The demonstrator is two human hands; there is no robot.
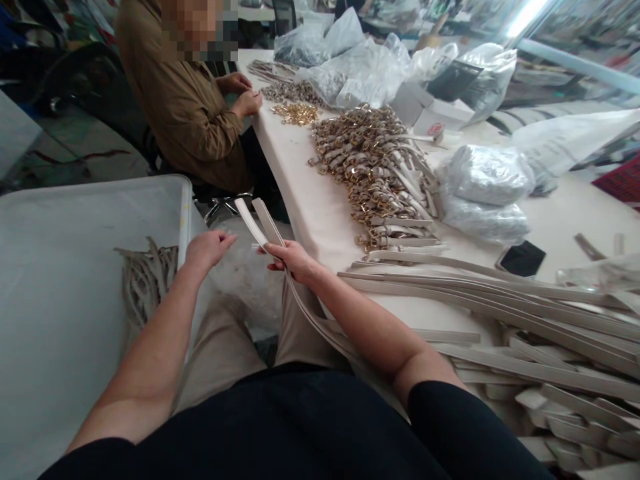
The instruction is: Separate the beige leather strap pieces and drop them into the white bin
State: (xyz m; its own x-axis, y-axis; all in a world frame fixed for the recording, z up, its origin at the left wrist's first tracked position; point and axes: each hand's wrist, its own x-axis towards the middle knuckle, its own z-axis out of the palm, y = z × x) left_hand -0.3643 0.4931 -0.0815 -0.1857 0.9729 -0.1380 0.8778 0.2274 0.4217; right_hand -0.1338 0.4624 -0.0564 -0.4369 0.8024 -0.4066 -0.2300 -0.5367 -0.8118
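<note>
My right hand (291, 260) is closed around two pale grey-beige straps (251, 223). Their ends fan apart above my fingers, and their lengths curve down past my right forearm toward my lap. To the left, my left hand (207, 252) is closed, with thumb and fingers pressed together, apart from the straps. Whatever it may hold is too small or hidden to tell. Beneath my left forearm, a bunch of grey-beige strips (150, 277) hangs in a large white plastic bin (90, 193).
On the white table (320, 230) lie a heap of short straps with gold buckles (370, 160), long straps (480, 300), small gold parts (295, 114), plastic-wrapped bundles (487, 177) and a dark phone-like object (521, 259). A co-worker in a brown jacket (195, 127) handles something small at the far edge.
</note>
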